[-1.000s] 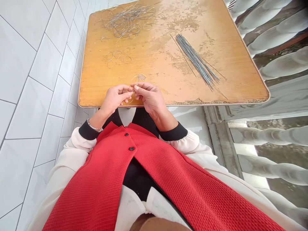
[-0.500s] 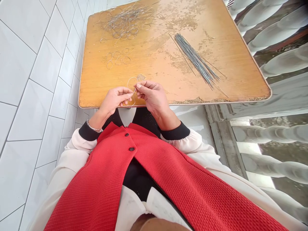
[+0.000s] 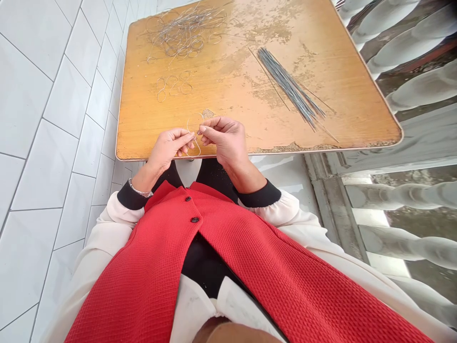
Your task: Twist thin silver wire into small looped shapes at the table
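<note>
A thin wire (image 3: 188, 123), bent into loops above and below my fingers, is held between both hands near the table's front edge. My left hand (image 3: 173, 144) pinches it at the middle, thumb against forefinger. My right hand (image 3: 224, 138) has thumb and forefinger pressed together on the wire just to the right. Beyond them lie several bent wire loops (image 3: 162, 88) on the wooden table (image 3: 228, 90). A tangled pile of bent wires (image 3: 189, 31) is at the far left, and a bundle of straight grey wires (image 3: 289, 85) rests on the right.
A white tiled wall (image 3: 60, 109) runs along the left. White balusters (image 3: 410, 57) stand beyond the table's right side. The table's front edge (image 3: 321, 149) is worn and chipped.
Both hands have shifted slightly, and a small gap now shows between their fingertips. The wire loops have tilted a little to the left. The wires on the table lie as before.
</note>
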### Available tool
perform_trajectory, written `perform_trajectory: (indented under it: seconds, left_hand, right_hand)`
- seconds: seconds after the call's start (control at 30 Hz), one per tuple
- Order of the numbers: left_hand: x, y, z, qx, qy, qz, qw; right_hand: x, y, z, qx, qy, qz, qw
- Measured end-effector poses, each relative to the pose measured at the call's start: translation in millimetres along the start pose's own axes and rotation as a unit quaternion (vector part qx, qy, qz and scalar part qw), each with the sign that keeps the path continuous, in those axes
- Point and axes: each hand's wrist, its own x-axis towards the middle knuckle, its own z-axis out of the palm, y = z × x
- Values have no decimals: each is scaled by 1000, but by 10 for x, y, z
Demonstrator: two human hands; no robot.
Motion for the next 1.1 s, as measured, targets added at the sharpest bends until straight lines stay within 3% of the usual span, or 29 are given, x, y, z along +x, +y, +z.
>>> perform_trajectory:
  seconds: [0.27, 1.1]
  left_hand:
    - [-25, 49, 53, -35, 10, -51, 998]
    - [-42, -23, 92, -32, 55, -41, 997]
  right_hand:
    - [-47, 34, 27, -29, 17, -56, 998]
    - [-35, 65, -34, 11, -47, 40, 998]
